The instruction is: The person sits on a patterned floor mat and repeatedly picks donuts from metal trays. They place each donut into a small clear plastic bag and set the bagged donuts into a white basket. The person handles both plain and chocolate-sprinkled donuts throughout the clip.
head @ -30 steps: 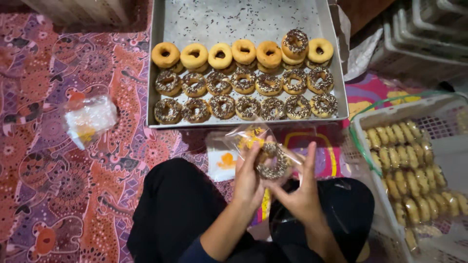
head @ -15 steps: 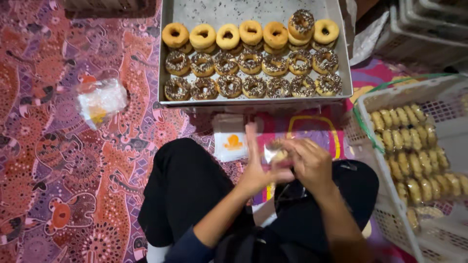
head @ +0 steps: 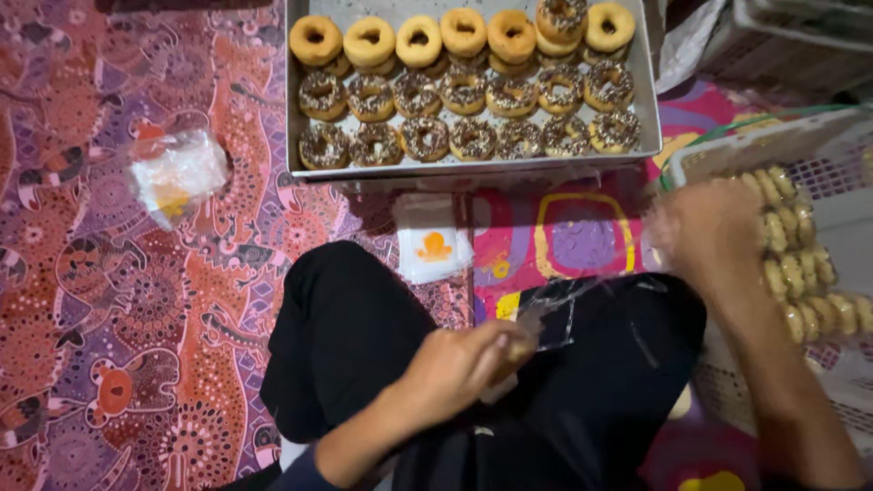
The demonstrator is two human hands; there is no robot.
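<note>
Clear, thin plastic is what the hands deal with here: a small transparent bag (head: 582,305) stretches over the person's lap between the 2 hands. The left hand (head: 464,359) is curled closed, pinching one end of the film low over the dark trousers (head: 364,336). The right hand (head: 714,227) is blurred with motion, near the white crate (head: 846,195) of pale stacked pastries (head: 800,259); I cannot tell for sure how its fingers stand, though the other end of the bag seems to run up to it.

The film looks nearly weightless, limp and slippery, so it probably crumples or slides unless it is pinched at an edge and kept taut. A hold at the open rim, thumb against fingertip, seems the safest place.

Ahead on the patterned mat (head: 136,300) stands a metal tray (head: 300,173) with 3 rows of ring donuts (head: 464,91), the front 2 rows glazed dark with sprinkles, the back row mostly plain. These look soft and easily smeared; their bare sides would be the place to take them. A stack of small bags (head: 435,241) lies just in front of the tray, and a crumpled bag (head: 177,173) lies well apart to the left.
</note>
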